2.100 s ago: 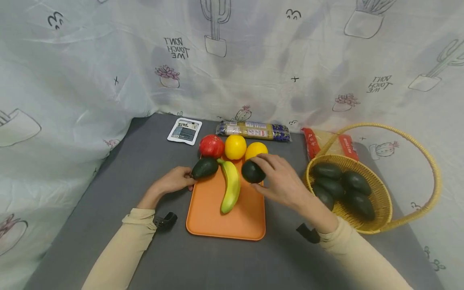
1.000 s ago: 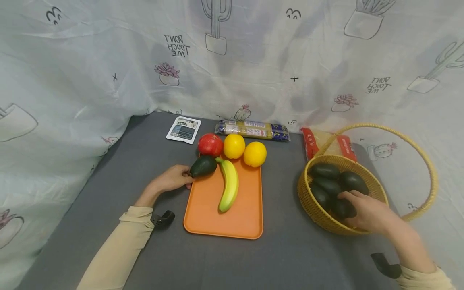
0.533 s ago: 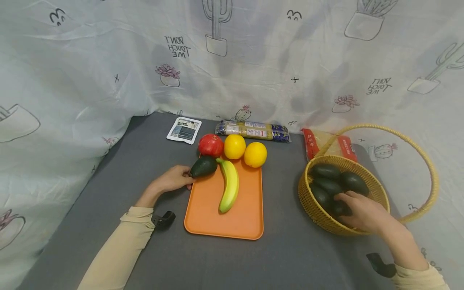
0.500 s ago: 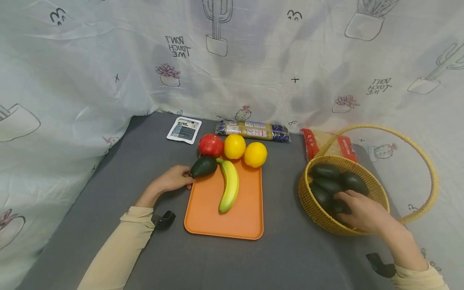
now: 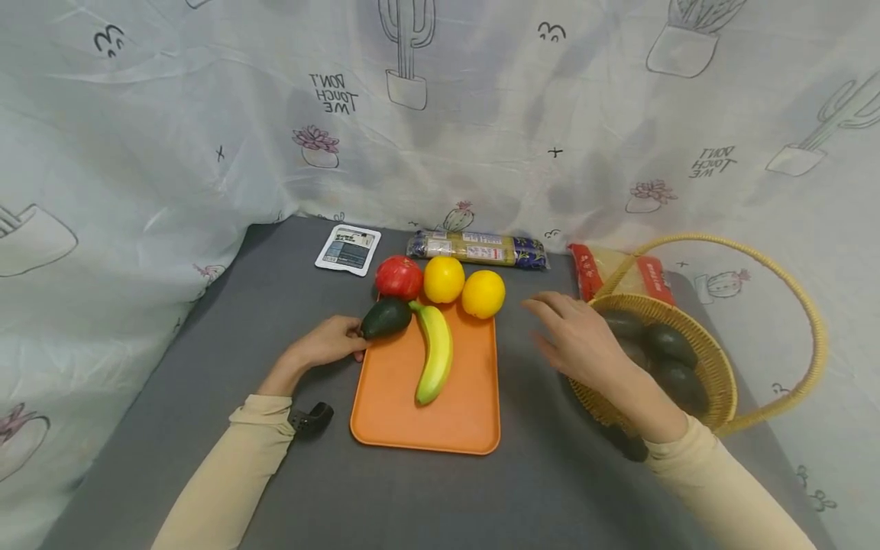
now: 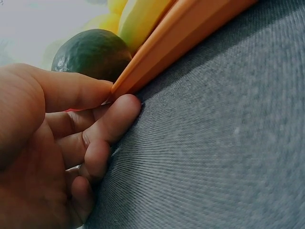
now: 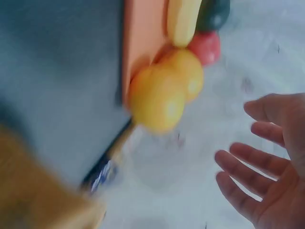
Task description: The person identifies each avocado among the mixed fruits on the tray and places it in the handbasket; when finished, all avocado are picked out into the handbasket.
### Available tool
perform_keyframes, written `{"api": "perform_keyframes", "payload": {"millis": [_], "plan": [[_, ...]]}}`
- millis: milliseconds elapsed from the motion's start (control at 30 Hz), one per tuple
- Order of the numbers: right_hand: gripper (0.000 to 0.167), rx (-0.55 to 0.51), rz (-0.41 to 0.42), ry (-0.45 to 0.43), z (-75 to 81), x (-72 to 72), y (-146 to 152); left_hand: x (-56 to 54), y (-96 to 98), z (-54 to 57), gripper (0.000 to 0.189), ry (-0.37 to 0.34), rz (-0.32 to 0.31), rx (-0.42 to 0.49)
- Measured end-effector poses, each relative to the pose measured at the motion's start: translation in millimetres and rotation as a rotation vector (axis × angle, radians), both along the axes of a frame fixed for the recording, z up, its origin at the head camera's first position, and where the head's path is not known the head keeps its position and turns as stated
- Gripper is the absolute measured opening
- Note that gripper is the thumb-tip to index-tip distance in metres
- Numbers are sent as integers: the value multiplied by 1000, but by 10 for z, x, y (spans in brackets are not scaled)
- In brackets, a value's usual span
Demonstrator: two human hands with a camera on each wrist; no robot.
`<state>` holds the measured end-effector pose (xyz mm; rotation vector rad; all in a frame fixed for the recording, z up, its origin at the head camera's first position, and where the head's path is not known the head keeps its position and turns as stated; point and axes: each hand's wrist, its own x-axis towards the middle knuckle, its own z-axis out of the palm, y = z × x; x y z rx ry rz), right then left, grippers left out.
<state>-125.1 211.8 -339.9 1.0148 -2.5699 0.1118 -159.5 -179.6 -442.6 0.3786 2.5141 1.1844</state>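
My left hand (image 5: pixel 331 340) pinches the left rim of an orange tray (image 5: pixel 474 412), thumb (image 6: pixel 81 90) on top and curled fingers beneath. On the tray's far left corner, close to that hand, lies a dark green avocado (image 5: pixel 387 317). A banana (image 5: pixel 436 359) is in the middle. Along the far edge sit a red pomegranate (image 5: pixel 399 277) and two oranges (image 5: pixel 444 279). My right hand (image 5: pixel 574 336) holds nothing, its fingers spread, between the tray and a yellow wicker basket (image 5: pixel 722 382). Avocados (image 5: pixel 681 382) fill part of the basket; the right arm hides some of them.
Behind the fruit lie long packs of noodles (image 5: pixel 477 250) and a white packet (image 5: pixel 348 249). A red and clear bag (image 5: pixel 656 279) rests behind the basket. The basket's tall handle (image 5: pixel 818 336) leans out to the right. A printed curtain (image 5: pixel 481 153) hangs around the grey table (image 5: pixel 289 473).
My right hand carried an avocado from the tray into the basket, let it go, and has swung back left toward the tray. The left hand keeps its grip on the tray.
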Motion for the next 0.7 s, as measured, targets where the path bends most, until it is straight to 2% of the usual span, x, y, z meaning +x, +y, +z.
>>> {"api": "perform_keyframes", "payload": {"millis": [133, 300, 533, 700], "plan": [[44, 22, 51, 18, -77, -196, -472, -6, 2, 5, 15, 3, 14, -9], [45, 33, 119, 14, -287, -350, -995, -17, 16, -6, 16, 9, 4, -1], [50, 67, 159, -59, -558, -427, -1514, -14, 2, -29, 16, 14, 1, -2], [62, 169, 172, -138, -656, -449, -1709, 6, -3, -29, 14, 9, -1, -1]]}}
